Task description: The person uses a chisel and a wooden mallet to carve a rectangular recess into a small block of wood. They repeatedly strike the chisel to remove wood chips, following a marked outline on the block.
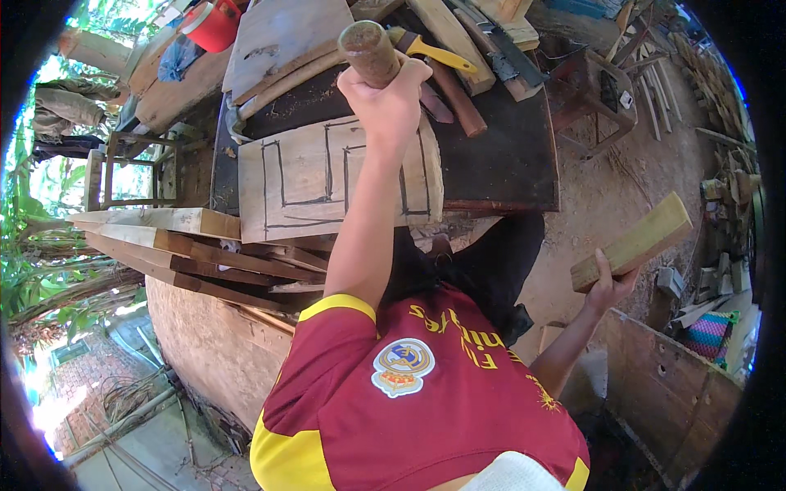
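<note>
Raised over the dark worktable (508, 164), my left hand (385, 102) is closed around a thick round wooden cylinder (366, 42), its end facing up; its lower part is hidden. Under my left forearm lies a pale wooden board (270, 217) marked with black angular lines. Beside that hand are a brush with a yellow handle (446, 56) and a brown wooden bar (458, 102). Off to the right, away from the table, my right hand (612, 286) grips a rectangular wooden block (639, 241), which is held tilted.
A long wooden handle (286, 86) lies at the table's left by a large grey board (270, 41). Stacked planks (180, 245) jut out left of me. A red container (210, 27) stands far left. A wooden stool (598, 98) and a wooden box (671, 385) are on the right.
</note>
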The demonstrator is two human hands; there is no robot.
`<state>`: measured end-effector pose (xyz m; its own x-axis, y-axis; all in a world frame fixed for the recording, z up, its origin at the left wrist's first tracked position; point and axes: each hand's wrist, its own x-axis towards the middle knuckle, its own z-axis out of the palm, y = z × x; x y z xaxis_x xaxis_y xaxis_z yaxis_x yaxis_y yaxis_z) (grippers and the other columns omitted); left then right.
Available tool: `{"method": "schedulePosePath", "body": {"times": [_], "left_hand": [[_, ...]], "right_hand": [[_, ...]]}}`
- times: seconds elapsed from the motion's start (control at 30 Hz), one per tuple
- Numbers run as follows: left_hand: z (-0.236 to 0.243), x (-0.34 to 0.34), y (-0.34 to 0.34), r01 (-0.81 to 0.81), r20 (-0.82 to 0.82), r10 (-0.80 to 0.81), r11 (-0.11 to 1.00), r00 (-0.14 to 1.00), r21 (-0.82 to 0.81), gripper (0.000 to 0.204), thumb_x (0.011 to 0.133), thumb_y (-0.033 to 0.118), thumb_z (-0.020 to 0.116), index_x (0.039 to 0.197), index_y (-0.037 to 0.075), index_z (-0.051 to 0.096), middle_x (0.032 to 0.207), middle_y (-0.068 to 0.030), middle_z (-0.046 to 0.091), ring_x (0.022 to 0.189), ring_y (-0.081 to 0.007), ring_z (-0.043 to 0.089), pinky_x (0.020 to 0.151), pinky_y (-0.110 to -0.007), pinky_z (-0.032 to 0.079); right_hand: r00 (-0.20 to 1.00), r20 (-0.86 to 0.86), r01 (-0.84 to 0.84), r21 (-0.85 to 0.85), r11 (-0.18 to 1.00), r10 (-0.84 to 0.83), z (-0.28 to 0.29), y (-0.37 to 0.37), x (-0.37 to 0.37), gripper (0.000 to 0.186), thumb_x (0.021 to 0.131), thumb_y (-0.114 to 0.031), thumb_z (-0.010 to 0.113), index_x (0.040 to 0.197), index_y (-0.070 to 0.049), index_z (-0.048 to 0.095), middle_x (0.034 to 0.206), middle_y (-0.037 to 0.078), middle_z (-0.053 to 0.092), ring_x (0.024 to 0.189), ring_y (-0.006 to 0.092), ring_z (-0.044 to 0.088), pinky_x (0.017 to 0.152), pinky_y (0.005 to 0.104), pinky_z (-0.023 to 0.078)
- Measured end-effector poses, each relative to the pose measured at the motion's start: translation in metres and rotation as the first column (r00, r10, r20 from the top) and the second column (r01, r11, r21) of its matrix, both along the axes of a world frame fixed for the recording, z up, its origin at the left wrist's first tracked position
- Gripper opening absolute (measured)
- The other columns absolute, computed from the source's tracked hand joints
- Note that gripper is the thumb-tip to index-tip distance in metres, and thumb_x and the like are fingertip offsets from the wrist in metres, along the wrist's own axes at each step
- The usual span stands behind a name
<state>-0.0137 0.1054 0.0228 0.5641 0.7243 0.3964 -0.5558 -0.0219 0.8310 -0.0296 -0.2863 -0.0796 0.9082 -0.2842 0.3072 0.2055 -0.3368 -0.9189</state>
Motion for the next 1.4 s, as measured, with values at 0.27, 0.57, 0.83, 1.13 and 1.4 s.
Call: {"method": "schedulePosePath", "body": {"times": [0.27,0.57,0.83,1.13,1.4], "left_hand": [[0.001,-0.001,-0.003,0.032,0.005,-0.032,0.999,0.999,-0.023,0.012,0.066,-0.007,0.058,0.058,-0.001,0.051,0.045,0.0005,0.041,0.035,-0.0063,0.033,0.035,-0.022,0.026],[0.010,-0.004,-0.014,0.033,-0.071,-0.030,0.998,0.997,0.051,0.010,0.066,-0.003,0.061,0.058,0.000,0.054,0.050,-0.0018,0.051,0.040,-0.0079,0.045,0.038,-0.021,0.035],[0.004,0.015,-0.036,-0.004,-0.152,0.058,0.944,0.987,0.329,0.012,0.062,0.009,0.067,0.061,0.001,0.058,0.051,-0.0075,0.056,0.050,-0.0162,0.060,0.048,-0.028,0.044],[-0.007,0.032,-0.063,0.144,-0.397,0.151,0.770,0.905,0.621,0.015,0.053,0.021,0.064,0.057,0.008,0.057,0.055,-0.0125,0.056,0.058,-0.0334,0.060,0.057,-0.040,0.050],[-0.006,0.036,-0.066,0.216,-0.485,0.130,0.776,0.865,0.593,0.014,0.053,0.021,0.064,0.058,0.009,0.059,0.055,-0.0136,0.057,0.059,-0.0340,0.060,0.058,-0.042,0.051]], "right_hand": [[1.000,0.029,-0.009,0.049,0.999,0.008,0.001,0.004,0.000,0.062,0.060,-0.006,0.081,0.114,0.003,0.052,0.107,0.012,0.057,0.096,0.0239,0.056,0.085,0.0356,0.045],[1.000,0.023,-0.008,-0.065,0.998,0.009,0.000,0.004,0.002,0.059,0.064,0.007,0.073,0.118,0.004,0.049,0.109,0.010,0.056,0.098,0.0189,0.054,0.086,0.0314,0.044],[0.998,0.042,-0.035,-0.056,0.998,0.037,0.004,0.010,0.005,0.060,0.061,0.002,0.077,0.115,0.004,0.052,0.108,0.013,0.057,0.097,0.0232,0.055,0.087,0.0347,0.044],[0.995,0.061,-0.081,-0.035,0.996,0.083,0.020,0.019,0.018,0.071,0.060,0.008,0.073,0.124,0.003,0.046,0.115,0.014,0.054,0.103,0.0242,0.053,0.091,0.0376,0.043],[0.992,0.061,-0.106,-0.071,0.992,0.110,0.019,0.024,0.025,0.074,0.058,0.007,0.075,0.126,0.002,0.045,0.117,0.014,0.054,0.104,0.0242,0.053,0.091,0.0390,0.043]]}}
